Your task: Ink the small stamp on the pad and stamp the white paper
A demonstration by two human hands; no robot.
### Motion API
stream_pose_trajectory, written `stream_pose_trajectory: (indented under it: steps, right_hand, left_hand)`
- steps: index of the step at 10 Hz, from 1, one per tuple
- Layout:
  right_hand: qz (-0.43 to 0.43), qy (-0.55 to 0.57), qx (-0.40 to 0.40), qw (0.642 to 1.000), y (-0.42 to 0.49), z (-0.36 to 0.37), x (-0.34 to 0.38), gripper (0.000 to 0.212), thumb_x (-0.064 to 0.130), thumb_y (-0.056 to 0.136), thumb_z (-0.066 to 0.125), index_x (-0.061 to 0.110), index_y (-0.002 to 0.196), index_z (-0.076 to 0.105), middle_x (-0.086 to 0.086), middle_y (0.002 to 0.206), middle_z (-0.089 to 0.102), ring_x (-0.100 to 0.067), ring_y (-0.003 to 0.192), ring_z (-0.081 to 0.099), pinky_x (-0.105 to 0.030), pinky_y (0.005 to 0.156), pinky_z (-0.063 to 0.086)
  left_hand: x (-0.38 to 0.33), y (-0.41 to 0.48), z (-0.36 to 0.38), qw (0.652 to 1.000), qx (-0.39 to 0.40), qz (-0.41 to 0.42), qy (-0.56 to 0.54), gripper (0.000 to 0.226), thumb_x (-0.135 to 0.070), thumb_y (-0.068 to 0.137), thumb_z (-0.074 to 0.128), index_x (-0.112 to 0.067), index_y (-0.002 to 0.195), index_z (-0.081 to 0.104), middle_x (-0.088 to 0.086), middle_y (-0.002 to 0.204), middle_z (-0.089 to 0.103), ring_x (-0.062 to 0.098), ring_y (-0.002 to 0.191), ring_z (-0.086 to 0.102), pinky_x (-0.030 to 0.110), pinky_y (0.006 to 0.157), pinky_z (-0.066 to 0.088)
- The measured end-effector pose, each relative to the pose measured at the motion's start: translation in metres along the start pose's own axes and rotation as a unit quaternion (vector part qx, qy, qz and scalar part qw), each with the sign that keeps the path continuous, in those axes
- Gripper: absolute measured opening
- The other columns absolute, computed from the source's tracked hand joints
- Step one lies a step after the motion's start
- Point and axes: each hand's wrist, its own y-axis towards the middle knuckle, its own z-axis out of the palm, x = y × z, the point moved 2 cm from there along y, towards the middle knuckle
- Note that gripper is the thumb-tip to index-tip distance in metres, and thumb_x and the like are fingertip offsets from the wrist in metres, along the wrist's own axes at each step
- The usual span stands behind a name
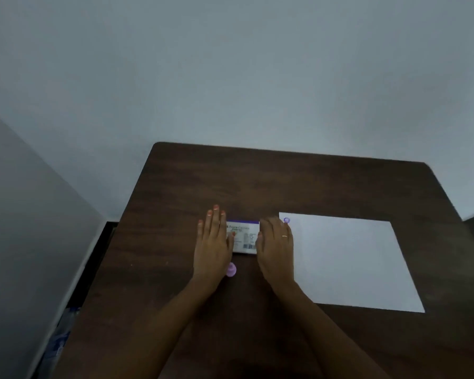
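I am laying both hands flat on the dark wooden bench (312,187), one on each side of the ink pad box (243,237). My left hand (212,246) is spread palm down, fingers stretched out and a little apart, painted nails showing at the tips; its thumb is touching the left edge of the box. My right hand (276,246) is also lying palm down with the fingers close together and curling slightly over the right end of the box, a thin ring (284,236) sitting on one finger. Neither hand is gripping anything; they are only bracketing the box.

The box is lying flat between my two hands, white with a purple band along its far edge and a barcode near its closer right corner; the printing is too blurred for me to read, and I cannot tell whether it is open.

The small stamp (231,269) is sitting on the bench just beside the heel of my left hand, towards my right wrist, a pale purple piece that my left hand is partly hiding. I am not touching it as far as I can tell.

The white paper (350,263) is lying flat just to the right of my right hand, its near left edge passing under my right wrist. A small purple ring-shaped mark (286,220) is showing at its far left corner, just beyond my right fingertips.
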Motion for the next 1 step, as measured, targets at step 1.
stream_pose_trajectory:
  steps: [1]
  right_hand:
    - [-0.053,-0.049,-0.045,0.996,0.0168,-0.0176,0.0103,0.051,0.018,0.089,0.047,0.002,0.134,0.029,-0.019,0.143,0.036,-0.034,0.134,0.027,-0.051,0.109,0.011]
  left_hand:
    - [-0.0293,0.0136,-0.0123,0.997,-0.038,0.065,-0.005,0.055,-0.029,0.098,0.026,-0.011,0.14,-0.004,0.005,0.148,-0.012,0.018,0.138,-0.011,0.031,0.11,-0.013]
